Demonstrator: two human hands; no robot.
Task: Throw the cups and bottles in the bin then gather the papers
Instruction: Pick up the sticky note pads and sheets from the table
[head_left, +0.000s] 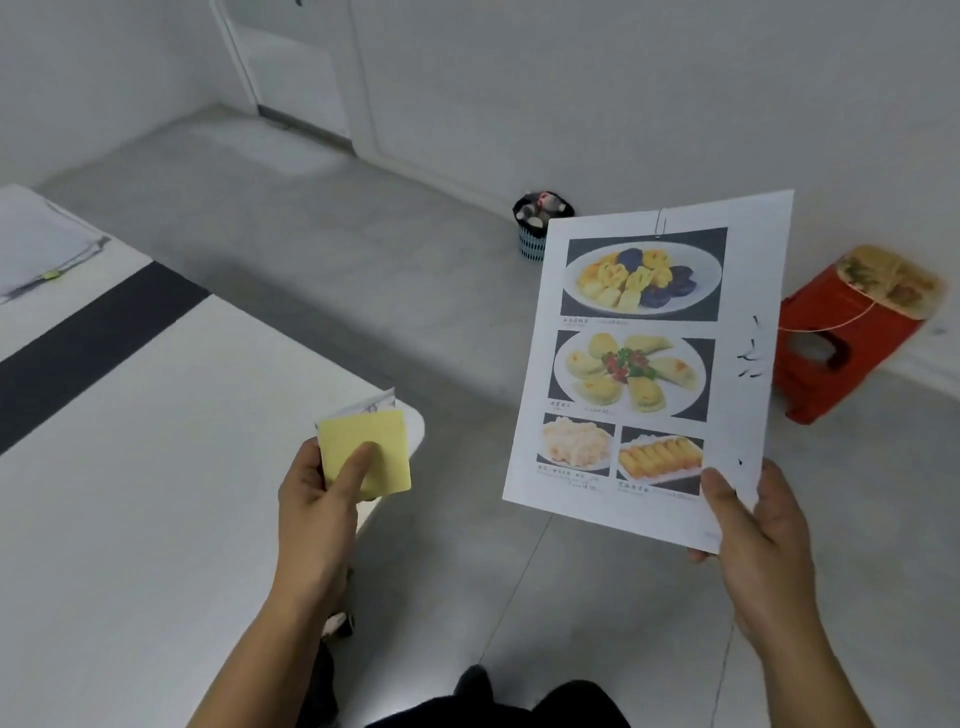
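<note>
My right hand (753, 535) grips the lower right corner of a clipped set of white papers (649, 364) printed with food photos, held up over the floor. My left hand (322, 488) holds a yellow sticky note pad (374, 441) with a small folded paper behind it, at the corner of the white table (156, 467). A small bin (537, 228) stands on the floor by the far wall, filled with cups and bottles. More papers (41, 244) lie stacked on the table's far left.
A red plastic stool (841, 338) with a patterned fan on top stands at the right by the wall. A dark stripe crosses the table. Grey floor lies between table and bin. A door is at the back.
</note>
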